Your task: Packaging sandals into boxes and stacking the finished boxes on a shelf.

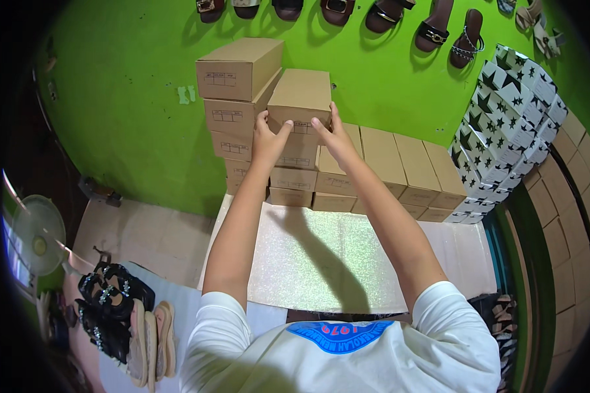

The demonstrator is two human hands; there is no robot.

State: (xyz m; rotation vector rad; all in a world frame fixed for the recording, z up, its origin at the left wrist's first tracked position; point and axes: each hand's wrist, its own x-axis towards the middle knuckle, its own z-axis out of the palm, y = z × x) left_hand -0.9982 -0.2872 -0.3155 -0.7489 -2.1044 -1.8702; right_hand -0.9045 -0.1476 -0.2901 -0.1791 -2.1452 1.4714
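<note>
Both my arms reach forward to a brown cardboard shoebox [300, 92] at the top of the second column of boxes. My left hand [270, 139] grips its near left corner, with the thumb on the front face. On the near right corner, my right hand [336, 136] holds it the same way. The box sits against a taller column of brown shoeboxes [224, 80] on its left. More shoeboxes [295, 178] are stacked under it; whether it rests fully on them cannot be seen.
Lower brown boxes [406, 160] run right toward white star-patterned boxes [498, 118]. A shiny pale tabletop [288, 262] lies before me. Sandals [432, 33] hang on the green wall [137, 98]. At left are black sandals [108, 295], pale insoles [151, 340] and a fan [39, 236].
</note>
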